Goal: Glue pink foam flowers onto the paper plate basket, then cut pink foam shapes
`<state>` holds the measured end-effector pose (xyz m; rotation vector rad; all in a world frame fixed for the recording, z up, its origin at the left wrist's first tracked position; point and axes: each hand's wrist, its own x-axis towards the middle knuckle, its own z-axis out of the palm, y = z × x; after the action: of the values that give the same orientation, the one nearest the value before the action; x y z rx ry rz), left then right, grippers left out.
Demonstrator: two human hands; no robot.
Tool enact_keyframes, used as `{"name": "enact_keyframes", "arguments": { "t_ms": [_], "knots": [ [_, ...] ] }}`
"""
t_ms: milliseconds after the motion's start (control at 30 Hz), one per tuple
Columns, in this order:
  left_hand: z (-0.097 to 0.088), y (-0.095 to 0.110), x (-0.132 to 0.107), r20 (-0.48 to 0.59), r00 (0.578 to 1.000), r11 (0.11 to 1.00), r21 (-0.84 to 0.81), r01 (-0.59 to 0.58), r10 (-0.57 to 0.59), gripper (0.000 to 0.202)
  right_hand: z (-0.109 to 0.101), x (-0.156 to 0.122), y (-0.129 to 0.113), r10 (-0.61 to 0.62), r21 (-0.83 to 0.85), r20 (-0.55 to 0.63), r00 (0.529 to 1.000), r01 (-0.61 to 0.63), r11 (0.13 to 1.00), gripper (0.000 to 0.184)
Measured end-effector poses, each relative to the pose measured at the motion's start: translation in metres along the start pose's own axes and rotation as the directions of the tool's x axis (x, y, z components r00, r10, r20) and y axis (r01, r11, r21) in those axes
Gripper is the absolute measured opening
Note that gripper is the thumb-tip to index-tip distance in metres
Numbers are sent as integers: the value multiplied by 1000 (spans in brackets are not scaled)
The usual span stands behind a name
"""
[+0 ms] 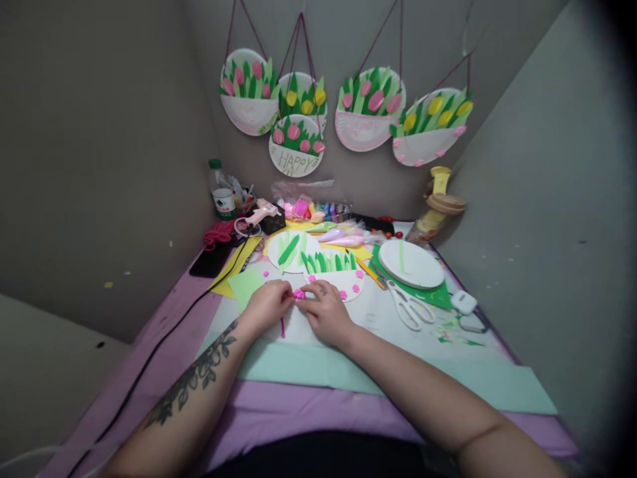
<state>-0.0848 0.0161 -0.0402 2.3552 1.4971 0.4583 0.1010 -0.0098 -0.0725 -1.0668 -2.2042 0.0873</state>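
Between my two hands is a small bright pink clay flower [299, 295]. My left hand [271, 303] pinches at its left side, and my right hand [326, 311] has its fingertips on the right side. Just beyond them lies a half paper plate [331, 284] with green paper leaves along its top and pink clay flowers on its rim. A thin magenta tool [283, 327] lies on the paper below my left fingers. Left of the half plate is a small pink clay ball [265, 273]. Behind it sits a white paper plate [275, 255] bearing green leaf strips.
White scissors [409, 307] and a yellow pencil [371, 273] lie to the right, near stacked paper plates [421, 265]. A pink glue gun [262, 212] stands at the back left, its black cable [174, 325] crossing the table's left side. Finished plate baskets [249, 113] hang on the wall.
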Motion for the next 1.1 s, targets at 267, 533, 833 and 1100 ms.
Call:
{"name": "enact_keyframes", "arguments": {
  "t_ms": [267,533,833,1100],
  "knots": [
    [2,-8,0,44,999,996,-87,-27,31,14,-1,1,-4,-16,-114,68,998,24,993,28],
    [3,0,1,11,1000,998,-66,4,-4,18,1,3,4,92,-93,-13,996,-93,991,32],
    [3,2,4,-30,998,998,-33,61,-62,22,-2,4,6,140,-48,-30,990,-141,989,36],
    [3,-6,7,-64,997,992,-121,39,-47,18,-3,4,7,131,-24,-47,990,-132,991,35]
  ]
}}
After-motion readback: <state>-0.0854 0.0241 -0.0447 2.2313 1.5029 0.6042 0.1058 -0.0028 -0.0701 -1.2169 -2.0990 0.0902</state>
